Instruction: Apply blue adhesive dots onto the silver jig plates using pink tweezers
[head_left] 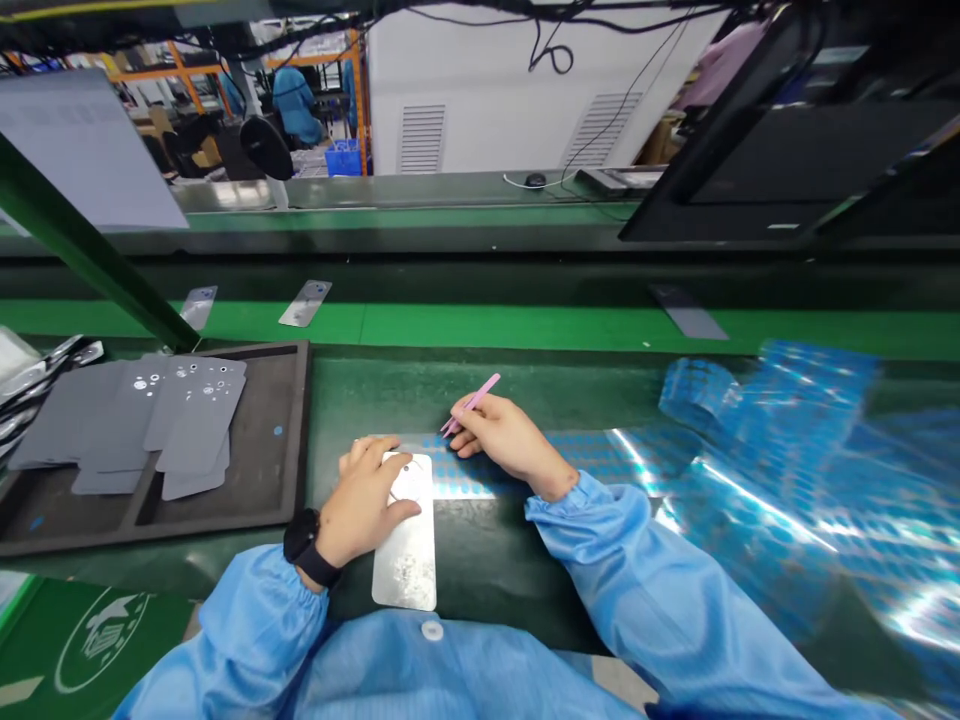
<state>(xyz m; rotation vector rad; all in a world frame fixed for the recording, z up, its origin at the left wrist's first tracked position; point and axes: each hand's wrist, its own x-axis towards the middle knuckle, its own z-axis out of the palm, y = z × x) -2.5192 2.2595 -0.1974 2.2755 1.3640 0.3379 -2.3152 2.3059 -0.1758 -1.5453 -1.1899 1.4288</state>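
Observation:
My left hand (pixel 369 497) lies over the upper left of a silvery phone back plate (pixel 409 555), thumb across its face and fingers at its left edge. A few small holes show near the plate's top. Pink tweezers (pixel 482 390) are pinched in my right hand (pixel 504 437), tips pointing down and left. Those tips hover at a clear strip with rows of small blue stickers (pixel 600 455), which runs rightward from beside the plate. Whether a sticker sits between the tips is too small to tell.
A black divided tray (pixel 262 500) at left holds several grey plates (pixel 199 425). Beyond, a green conveyor belt (pixel 450 325) carries a silvery plate (pixel 306 303) and others. Crumpled blue sticker film (pixel 795 480) covers the right. A green post (pixel 90 245) slants at left; a dark monitor (pixel 787 150) stands upper right.

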